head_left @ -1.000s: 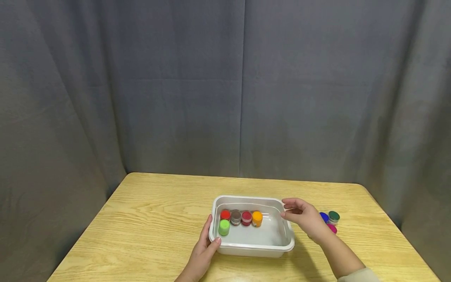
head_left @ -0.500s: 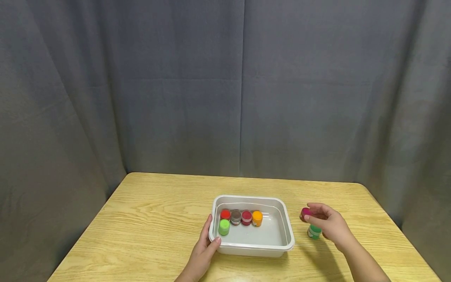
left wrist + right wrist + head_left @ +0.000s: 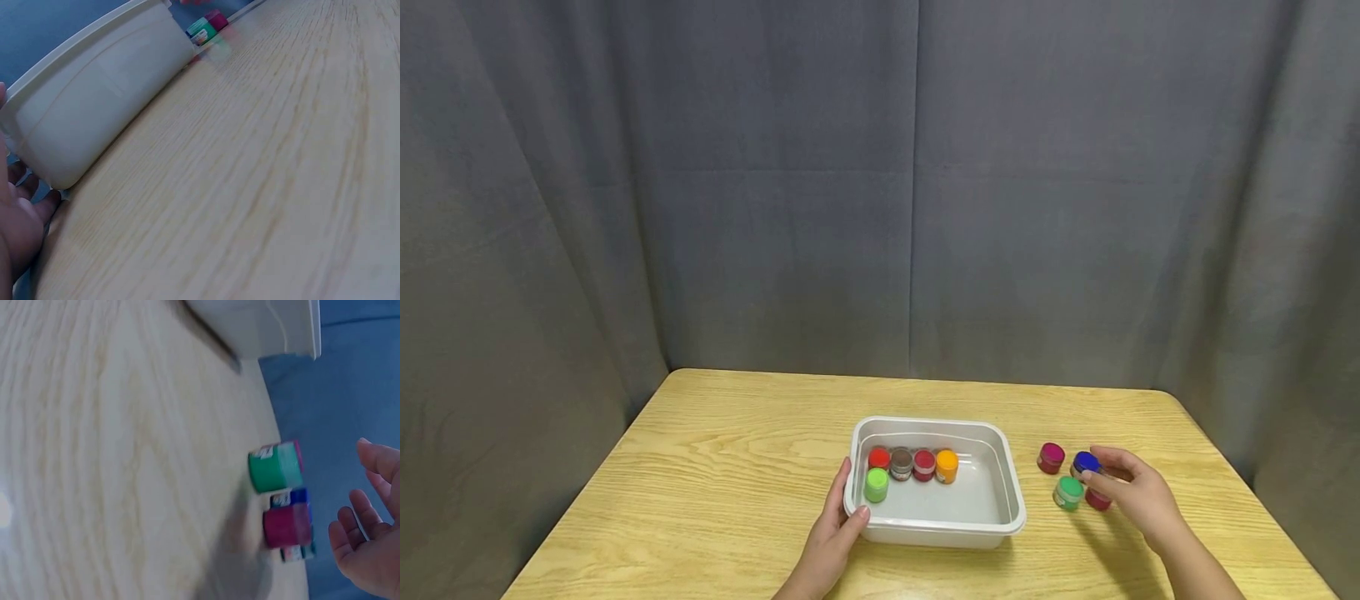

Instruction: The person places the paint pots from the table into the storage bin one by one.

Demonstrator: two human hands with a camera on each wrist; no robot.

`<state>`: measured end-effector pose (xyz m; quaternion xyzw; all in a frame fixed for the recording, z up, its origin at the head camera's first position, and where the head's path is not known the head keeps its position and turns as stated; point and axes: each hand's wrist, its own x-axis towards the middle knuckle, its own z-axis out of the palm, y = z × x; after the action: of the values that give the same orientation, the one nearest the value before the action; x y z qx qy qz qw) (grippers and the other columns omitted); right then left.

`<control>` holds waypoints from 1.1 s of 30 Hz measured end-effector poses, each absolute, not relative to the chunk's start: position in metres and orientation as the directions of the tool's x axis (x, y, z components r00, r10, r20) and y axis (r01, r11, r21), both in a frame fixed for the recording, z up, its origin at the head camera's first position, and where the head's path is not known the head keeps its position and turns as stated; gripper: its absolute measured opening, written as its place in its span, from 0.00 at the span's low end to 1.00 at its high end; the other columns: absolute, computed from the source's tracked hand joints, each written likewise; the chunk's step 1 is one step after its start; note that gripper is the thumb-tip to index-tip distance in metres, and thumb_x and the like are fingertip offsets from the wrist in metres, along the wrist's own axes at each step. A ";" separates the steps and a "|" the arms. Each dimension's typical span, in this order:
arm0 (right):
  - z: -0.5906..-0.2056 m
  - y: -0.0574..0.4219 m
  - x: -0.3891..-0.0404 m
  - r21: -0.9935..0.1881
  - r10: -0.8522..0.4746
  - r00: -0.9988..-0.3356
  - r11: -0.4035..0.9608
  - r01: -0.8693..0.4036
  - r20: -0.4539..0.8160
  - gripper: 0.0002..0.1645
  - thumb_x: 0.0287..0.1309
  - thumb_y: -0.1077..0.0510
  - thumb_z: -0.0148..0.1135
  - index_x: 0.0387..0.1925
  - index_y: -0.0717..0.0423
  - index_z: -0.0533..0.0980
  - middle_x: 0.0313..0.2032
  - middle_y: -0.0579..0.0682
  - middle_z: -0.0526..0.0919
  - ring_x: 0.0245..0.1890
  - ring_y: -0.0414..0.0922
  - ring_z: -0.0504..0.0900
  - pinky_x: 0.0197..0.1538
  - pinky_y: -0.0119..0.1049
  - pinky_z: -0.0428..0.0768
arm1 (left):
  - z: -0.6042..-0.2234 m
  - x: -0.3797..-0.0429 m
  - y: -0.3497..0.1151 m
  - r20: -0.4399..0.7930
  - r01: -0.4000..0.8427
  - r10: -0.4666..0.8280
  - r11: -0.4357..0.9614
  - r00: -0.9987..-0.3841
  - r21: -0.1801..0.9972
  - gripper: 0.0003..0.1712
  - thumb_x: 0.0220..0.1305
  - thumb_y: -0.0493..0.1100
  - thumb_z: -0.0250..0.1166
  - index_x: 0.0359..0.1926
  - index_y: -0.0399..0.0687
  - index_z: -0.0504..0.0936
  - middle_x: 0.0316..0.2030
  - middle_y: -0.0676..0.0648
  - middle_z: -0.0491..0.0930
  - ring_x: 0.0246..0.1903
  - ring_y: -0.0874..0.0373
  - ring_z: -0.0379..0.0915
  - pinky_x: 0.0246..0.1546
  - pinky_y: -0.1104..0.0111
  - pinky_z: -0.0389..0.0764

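My left hand [image 3: 831, 533] grips the near left corner of a white plastic tub [image 3: 940, 533], thumb on the rim and fingers along the outer wall. Inside are small paint jars: red [image 3: 878, 457], brown [image 3: 901, 463], dark red [image 3: 924, 465] and orange [image 3: 947, 467] in a row, light green [image 3: 876, 484] in front. My right hand [image 3: 1138, 500] hovers over jars on the table, fingers loosely bent and apart from them in the right wrist view. Nearest its fingertips is a blue-lidded jar [image 3: 1086, 464]. Around it stand green [image 3: 1068, 493], magenta [image 3: 1051, 457] and partly hidden dark pink [image 3: 1098, 499] jars.
The wooden table [image 3: 737, 467] carries everything. A grey curtain [image 3: 790, 208] hangs behind it and at both sides. In the right wrist view, another teal jar [image 3: 299, 552] shows behind the dark pink one; my hand hides it in the head view.
My right hand has moved from the tub's right rim to the jars on the right, first near the magenta and green ones, then over the blue one. Left hand and tub stay put.
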<state>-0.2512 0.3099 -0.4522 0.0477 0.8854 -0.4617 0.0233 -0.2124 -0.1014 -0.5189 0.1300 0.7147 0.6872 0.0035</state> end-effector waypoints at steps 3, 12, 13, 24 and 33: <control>-0.457 0.316 -0.251 -0.820 0.066 -0.994 0.561 0.113 -0.092 0.40 0.66 0.48 0.61 0.68 0.67 0.61 0.64 0.67 0.68 0.63 0.60 0.68 0.52 0.35 0.80 | -0.519 -0.212 -0.101 0.174 0.180 0.190 0.019 -0.966 0.983 0.40 0.75 0.41 0.51 0.79 0.51 0.40 0.78 0.37 0.37 0.75 0.38 0.38 0.71 0.56 0.54; -0.473 0.330 -0.252 -0.805 0.083 -0.987 0.571 0.159 -0.135 0.44 0.64 0.44 0.62 0.70 0.66 0.60 0.68 0.70 0.62 0.65 0.66 0.68 0.51 0.35 0.82 | -0.518 -0.212 -0.101 0.167 0.175 0.181 0.032 -0.969 0.984 0.40 0.75 0.42 0.51 0.79 0.52 0.40 0.78 0.37 0.38 0.75 0.38 0.39 0.71 0.56 0.53; -0.475 0.331 -0.252 -0.803 0.085 -0.987 0.573 0.163 -0.139 0.44 0.64 0.43 0.62 0.69 0.66 0.60 0.68 0.71 0.63 0.63 0.65 0.69 0.50 0.33 0.82 | -0.517 -0.212 -0.101 0.166 0.175 0.179 0.034 -0.970 0.984 0.40 0.75 0.42 0.51 0.79 0.52 0.41 0.78 0.37 0.38 0.75 0.38 0.39 0.71 0.55 0.53; -0.490 0.335 -0.258 -0.811 0.104 -0.980 0.551 0.197 -0.167 0.46 0.63 0.47 0.64 0.70 0.70 0.57 0.66 0.72 0.65 0.63 0.67 0.69 0.63 0.60 0.72 | -0.518 -0.212 -0.100 0.174 0.183 0.170 0.042 -0.970 0.982 0.40 0.74 0.41 0.51 0.78 0.51 0.42 0.78 0.37 0.39 0.75 0.38 0.40 0.71 0.55 0.52; -0.494 0.335 -0.259 -0.806 0.108 -0.978 0.554 0.208 -0.178 0.46 0.62 0.46 0.64 0.70 0.69 0.58 0.66 0.73 0.65 0.63 0.67 0.69 0.62 0.61 0.72 | -0.517 -0.211 -0.100 0.174 0.184 0.168 0.047 -0.970 0.982 0.39 0.74 0.41 0.51 0.78 0.51 0.42 0.78 0.37 0.40 0.75 0.39 0.40 0.71 0.55 0.52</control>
<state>-0.2590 0.3350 -0.4936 0.0898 0.8800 -0.4634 0.0537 -0.2110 -0.1002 -0.5174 0.1217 0.7234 0.6796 -0.0060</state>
